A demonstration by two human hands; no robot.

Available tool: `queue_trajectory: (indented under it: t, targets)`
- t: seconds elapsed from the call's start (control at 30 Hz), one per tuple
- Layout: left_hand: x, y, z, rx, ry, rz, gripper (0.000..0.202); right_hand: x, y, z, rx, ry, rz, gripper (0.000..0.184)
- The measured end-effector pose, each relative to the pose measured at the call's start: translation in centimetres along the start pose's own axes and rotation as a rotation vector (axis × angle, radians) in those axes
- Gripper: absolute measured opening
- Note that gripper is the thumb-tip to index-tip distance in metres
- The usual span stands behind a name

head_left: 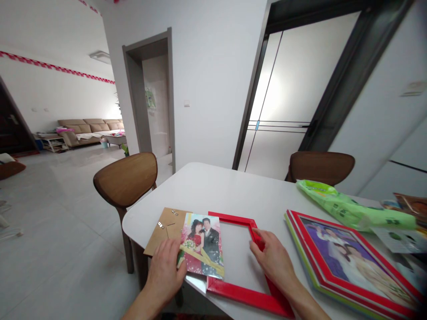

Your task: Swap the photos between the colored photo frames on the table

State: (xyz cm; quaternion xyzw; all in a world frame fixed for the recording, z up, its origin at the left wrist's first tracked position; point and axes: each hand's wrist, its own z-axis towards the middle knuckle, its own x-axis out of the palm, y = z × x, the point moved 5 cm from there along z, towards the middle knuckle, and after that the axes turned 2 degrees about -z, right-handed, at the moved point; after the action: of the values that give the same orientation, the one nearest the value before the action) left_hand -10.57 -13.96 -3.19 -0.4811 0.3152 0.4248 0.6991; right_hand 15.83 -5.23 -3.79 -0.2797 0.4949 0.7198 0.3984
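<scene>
A red picture frame [233,218] lies flat and empty on the white table [213,186] near its front edge. My right hand [271,258] rests on the frame's right side, fingers on the red bar. A printed photo of two people [202,244] lies over the frame's left side. My left hand [165,269] presses on the photo's lower left corner, thumb on the print. Under the photo, to the left, sits a brown backing board [165,229] with small metal clips.
A stack of framed photos [347,262], red frame on top, lies at the right. Behind it are a green plastic package [350,209] and loose papers [396,235]. Two brown chairs [128,178] [320,164] stand at the table's far sides.
</scene>
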Motion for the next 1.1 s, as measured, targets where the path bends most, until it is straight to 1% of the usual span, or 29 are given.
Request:
queue_trajectory:
  t: [0.07,0.17,0.23,0.27,0.33,0.4,0.47,0.5,0.57,0.63,0.7,0.73,0.8,0.87,0.93,1.0,1.1]
  targets:
    - [0.2,-1.3,-0.1,0.078,0.004,-0.029,0.041,1.4,1.8,-0.3,0.075,0.103,0.263,0.04]
    - [1.0,-3.5,-0.3,0.208,0.061,-0.085,0.049,4.8,4.5,-1.1,0.302,0.352,0.711,0.049]
    - [1.7,-4.5,-0.3,0.257,0.097,-0.098,0.056,6.4,6.4,-1.5,0.393,0.482,0.953,0.048]
    - [1.9,-4.8,-0.2,0.268,0.097,-0.099,0.059,6.7,7.4,-1.6,0.407,0.52,1.043,0.045]
    - [2.1,-5.0,0.3,0.288,0.048,-0.112,0.06,6.2,9.1,-1.5,0.385,0.531,1.161,0.037]
    - [1.6,-5.0,1.0,0.323,-0.046,-0.19,0.055,4.8,10.4,-1.3,0.351,0.483,1.233,0.035]
    - [0.6,-5.1,1.7,0.312,-0.162,-0.355,0.047,3.3,11.2,-1.3,0.321,0.426,1.288,0.036]
    - [0.0,-5.1,2.0,0.268,-0.22,-0.463,0.042,2.7,11.4,-1.3,0.322,0.395,1.305,0.036]
    - [-0.8,-5.0,2.5,0.104,-0.329,-0.714,0.034,2.3,10.9,-1.7,0.386,0.337,1.307,0.036]
    - [-0.7,-5.1,2.7,-0.101,-0.379,-1.013,0.03,2.8,9.7,-2.2,0.492,0.333,1.311,0.034]
    - [0.3,-5.7,2.6,-0.27,-0.351,-1.307,0.032,3.7,8.6,-2.7,0.561,0.357,1.382,0.03]
    - [1.0,-6.0,2.6,-0.328,-0.319,-1.425,0.034,4.0,8.0,-2.7,0.57,0.343,1.433,0.029]
    - [1.9,-6.4,2.6,-0.387,-0.258,-1.572,0.04,3.8,6.4,-2.5,0.554,0.243,1.504,0.029]
    - [2.5,-6.3,2.6,-0.399,-0.219,-1.607,0.045,3.1,4.7,-2.0,0.557,0.152,1.474,0.035]
    - [2.9,-5.7,2.6,-0.401,-0.18,-1.54,0.048,2.2,3.0,-1.6,0.582,0.175,1.374,0.039]
    - [3.3,-5.2,2.4,-0.378,-0.114,-1.388,0.047,1.3,1.5,-1.2,0.599,0.236,1.24,0.042]
    - [3.6,-5.3,2.0,-0.239,0.006,-1.05,0.045,0.1,-0.1,-0.7,0.558,0.293,1.016,0.043]
